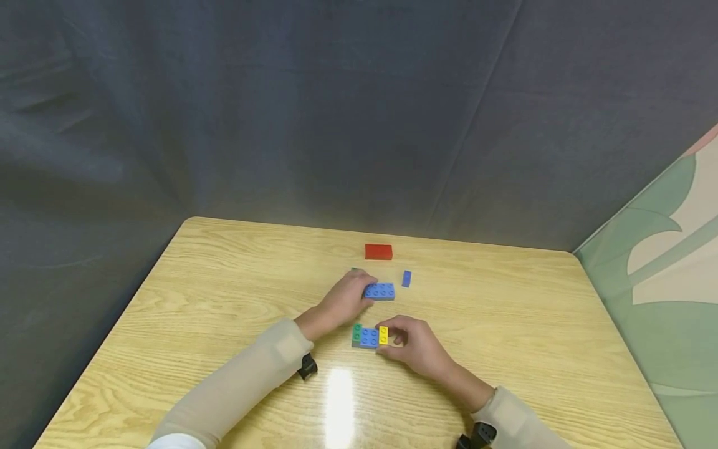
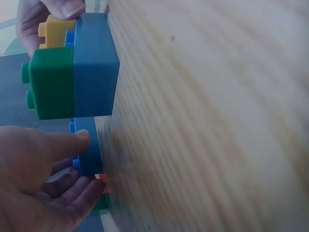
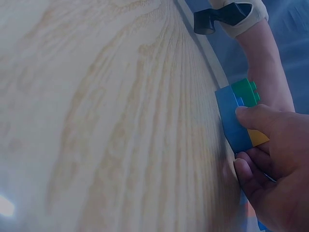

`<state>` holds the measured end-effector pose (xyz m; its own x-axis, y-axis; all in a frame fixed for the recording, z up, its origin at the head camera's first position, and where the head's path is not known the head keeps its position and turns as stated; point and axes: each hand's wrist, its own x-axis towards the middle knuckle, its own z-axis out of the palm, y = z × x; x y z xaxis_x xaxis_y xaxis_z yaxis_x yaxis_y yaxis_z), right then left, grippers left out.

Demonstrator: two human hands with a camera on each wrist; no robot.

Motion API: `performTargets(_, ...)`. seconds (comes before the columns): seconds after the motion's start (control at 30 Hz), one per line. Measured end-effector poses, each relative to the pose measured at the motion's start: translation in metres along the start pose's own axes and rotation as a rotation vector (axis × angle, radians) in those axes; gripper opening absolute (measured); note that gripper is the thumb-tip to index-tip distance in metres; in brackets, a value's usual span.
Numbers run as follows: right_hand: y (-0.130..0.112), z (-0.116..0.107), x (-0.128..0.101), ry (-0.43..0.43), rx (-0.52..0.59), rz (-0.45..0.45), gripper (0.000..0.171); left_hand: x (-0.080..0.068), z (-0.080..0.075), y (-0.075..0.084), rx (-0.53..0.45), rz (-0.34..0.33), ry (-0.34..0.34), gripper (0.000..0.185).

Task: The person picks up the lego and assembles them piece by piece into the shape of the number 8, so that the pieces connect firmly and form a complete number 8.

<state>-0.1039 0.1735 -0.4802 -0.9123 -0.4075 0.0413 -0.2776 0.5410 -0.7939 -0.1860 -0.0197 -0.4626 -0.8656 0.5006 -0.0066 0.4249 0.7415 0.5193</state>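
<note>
My left hand [image 1: 363, 292] pinches the left end of a flat blue brick [image 1: 381, 291] lying on the wooden table [image 1: 224, 293]. In the left wrist view the thumb and fingers of the left hand [image 2: 89, 163] close on that blue brick [image 2: 88, 145] from both sides. My right hand [image 1: 391, 340] grips the yellow end of a small brick assembly [image 1: 367, 337]: a blue base with a green brick [image 2: 48, 82] and a yellow brick [image 2: 55, 29] on top. The right wrist view shows the right hand's fingers [image 3: 251, 113] curled on the assembly [image 3: 231, 121].
A red brick [image 1: 378, 252] lies near the table's far edge and a small blue brick [image 1: 406, 279] sits just right of the left hand. A green brick [image 2: 100, 208] is partly hidden behind the left hand. A dark curtain [image 1: 336, 112] hangs behind the table.
</note>
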Motion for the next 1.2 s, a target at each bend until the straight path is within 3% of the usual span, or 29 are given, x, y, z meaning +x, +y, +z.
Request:
performTargets(0.33,-0.001,0.000,0.000,-0.003,0.000,0.007,0.036,-0.001,0.001,0.001,-0.017,0.003,0.017,0.042)
performTargets(0.67,0.000,0.000,0.000,-0.006,0.009,0.010,0.036,-0.005,-0.005,0.000,-0.106,0.011,0.053,0.040)
performTargets(1.2,0.002,0.000,0.000,-0.006,-0.001,-0.005,0.037,-0.019,-0.025,-0.007,-0.325,0.127,0.025,0.038)
